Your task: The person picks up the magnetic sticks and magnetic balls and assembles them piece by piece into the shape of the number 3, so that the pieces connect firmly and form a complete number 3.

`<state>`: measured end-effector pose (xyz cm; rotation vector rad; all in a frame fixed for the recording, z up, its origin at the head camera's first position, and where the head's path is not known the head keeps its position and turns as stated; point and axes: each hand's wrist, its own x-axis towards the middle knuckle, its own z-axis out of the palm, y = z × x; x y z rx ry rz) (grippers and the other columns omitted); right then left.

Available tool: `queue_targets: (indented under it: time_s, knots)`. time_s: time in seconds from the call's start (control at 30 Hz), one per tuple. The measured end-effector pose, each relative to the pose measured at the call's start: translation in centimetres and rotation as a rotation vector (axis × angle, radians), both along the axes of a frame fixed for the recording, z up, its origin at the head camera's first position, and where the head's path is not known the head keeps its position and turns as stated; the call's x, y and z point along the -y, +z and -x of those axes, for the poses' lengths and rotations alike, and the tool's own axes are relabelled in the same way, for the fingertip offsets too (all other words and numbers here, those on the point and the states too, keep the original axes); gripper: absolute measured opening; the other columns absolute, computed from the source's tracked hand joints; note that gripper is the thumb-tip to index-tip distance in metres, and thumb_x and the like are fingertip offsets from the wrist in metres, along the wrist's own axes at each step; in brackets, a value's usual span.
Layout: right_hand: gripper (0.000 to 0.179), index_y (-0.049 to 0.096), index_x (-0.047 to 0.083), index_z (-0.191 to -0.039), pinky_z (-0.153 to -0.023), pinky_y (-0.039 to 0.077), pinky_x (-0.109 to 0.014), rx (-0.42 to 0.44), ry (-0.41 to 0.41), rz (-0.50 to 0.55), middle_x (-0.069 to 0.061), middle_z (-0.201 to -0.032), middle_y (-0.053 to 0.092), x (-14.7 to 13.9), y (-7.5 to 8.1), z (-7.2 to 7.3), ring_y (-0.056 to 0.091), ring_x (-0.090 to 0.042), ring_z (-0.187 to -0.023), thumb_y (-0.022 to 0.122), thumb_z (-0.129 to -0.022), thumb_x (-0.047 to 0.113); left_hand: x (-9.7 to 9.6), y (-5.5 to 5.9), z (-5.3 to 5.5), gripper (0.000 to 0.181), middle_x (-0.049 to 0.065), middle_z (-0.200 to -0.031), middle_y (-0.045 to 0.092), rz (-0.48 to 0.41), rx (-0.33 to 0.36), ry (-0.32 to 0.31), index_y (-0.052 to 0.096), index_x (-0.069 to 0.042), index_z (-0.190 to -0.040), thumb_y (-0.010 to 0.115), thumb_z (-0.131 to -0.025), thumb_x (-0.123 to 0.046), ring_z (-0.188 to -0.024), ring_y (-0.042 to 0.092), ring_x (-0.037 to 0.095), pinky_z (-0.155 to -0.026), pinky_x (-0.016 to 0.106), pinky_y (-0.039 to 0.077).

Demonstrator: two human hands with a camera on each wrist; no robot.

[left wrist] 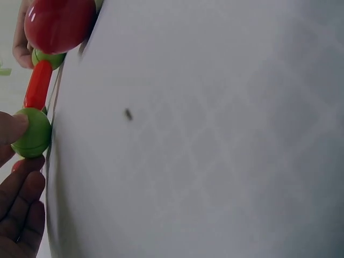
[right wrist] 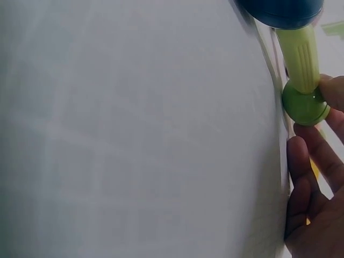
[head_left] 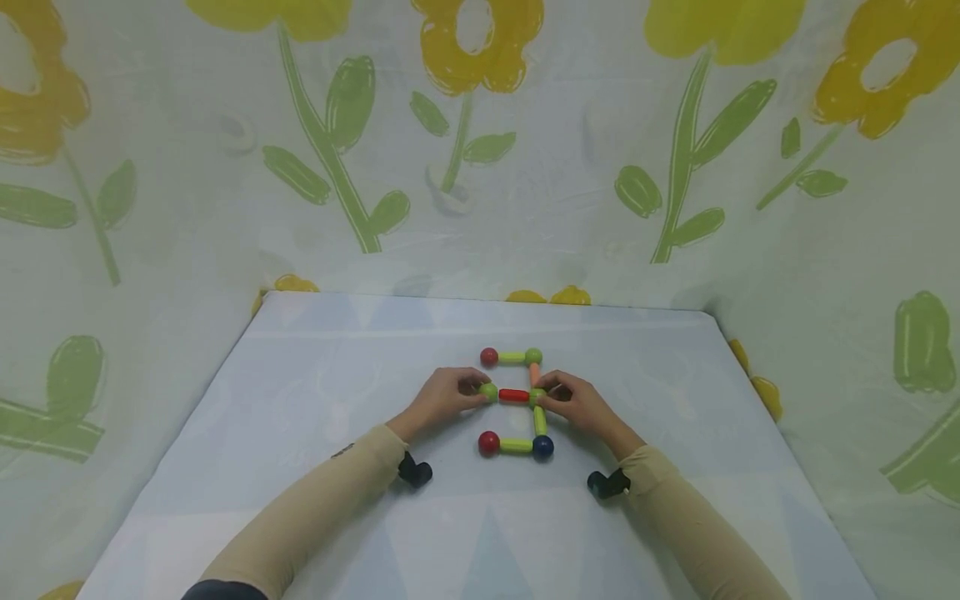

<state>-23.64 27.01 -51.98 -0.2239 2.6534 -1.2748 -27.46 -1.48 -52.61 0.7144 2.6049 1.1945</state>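
My left hand (head_left: 452,392) pinches a green ball (head_left: 489,392) at the left end of a red rod (head_left: 514,396). At the rod's other end, my right hand (head_left: 573,400) pinches a second green ball (head_left: 537,397) between thumb and fingers. From that ball an orange rod (head_left: 535,375) runs up to a green ball (head_left: 533,356), and a yellow-green rod (head_left: 540,422) runs down to a dark blue ball (head_left: 543,447). In the left wrist view the red rod (left wrist: 38,85) meets the left-hand green ball (left wrist: 33,133).
Yellow-green rods at top (head_left: 512,357) and bottom (head_left: 516,446) lead left to red balls, one far (head_left: 489,357), one near (head_left: 489,443). All lie on a pale patterned tabletop (head_left: 337,350). Flower-printed cloth (head_left: 525,183) hangs behind the table.
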Motion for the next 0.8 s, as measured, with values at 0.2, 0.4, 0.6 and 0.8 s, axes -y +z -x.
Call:
queue_targets:
  time_s: [0.2, 0.4, 0.6, 0.8]
  knots:
    - [0.031, 0.067, 0.016, -0.121, -0.089, 0.05, -0.035, -0.006, 0.001, 0.01, 0.002, -0.112, 0.067, -0.06, 0.02, -0.03, 0.061, -0.017, -0.099, 0.075, -0.094, 0.029, -0.28, 0.06, -0.18, 0.032, -0.006, -0.109, 0.073, -0.003, -0.004, 0.001, 0.074, -0.017, -0.12, 0.08, -0.089, -0.023, -0.095, 0.065, 0.01, -0.089, 0.031, 0.054]
    - [0.033, 0.068, 0.015, -0.123, -0.087, 0.05, -0.033, -0.015, 0.017, 0.016, 0.001, -0.111, 0.068, -0.12, 0.16, -0.25, 0.061, -0.017, -0.098, 0.075, -0.094, 0.03, -0.34, 0.07, -0.37, 0.032, -0.006, -0.109, 0.073, -0.001, 0.005, 0.013, 0.074, -0.017, -0.12, 0.08, -0.09, -0.022, -0.095, 0.065, 0.01, -0.089, 0.031, 0.053]
    - [0.033, 0.069, 0.017, -0.122, -0.089, 0.051, -0.036, -0.01, -0.007, -0.003, 0.002, -0.112, 0.069, 0.13, 0.2, -0.31, 0.062, -0.016, -0.1, 0.076, -0.093, 0.031, -0.31, 0.17, -0.54, 0.031, -0.006, -0.107, 0.073, 0.0, 0.001, 0.025, 0.074, -0.016, -0.12, 0.079, -0.09, -0.021, -0.093, 0.065, 0.01, -0.087, 0.03, 0.054]
    - [0.031, 0.069, 0.02, -0.121, -0.087, 0.052, -0.036, -0.012, -0.023, -0.052, 0.004, -0.11, 0.069, 0.49, 0.08, 0.19, 0.062, -0.015, -0.098, 0.076, -0.093, 0.033, -0.15, 0.2, -0.69, 0.03, -0.007, -0.105, 0.073, 0.005, -0.024, 0.036, 0.074, -0.016, -0.119, 0.079, -0.09, -0.02, -0.091, 0.065, 0.009, -0.085, 0.03, 0.053]
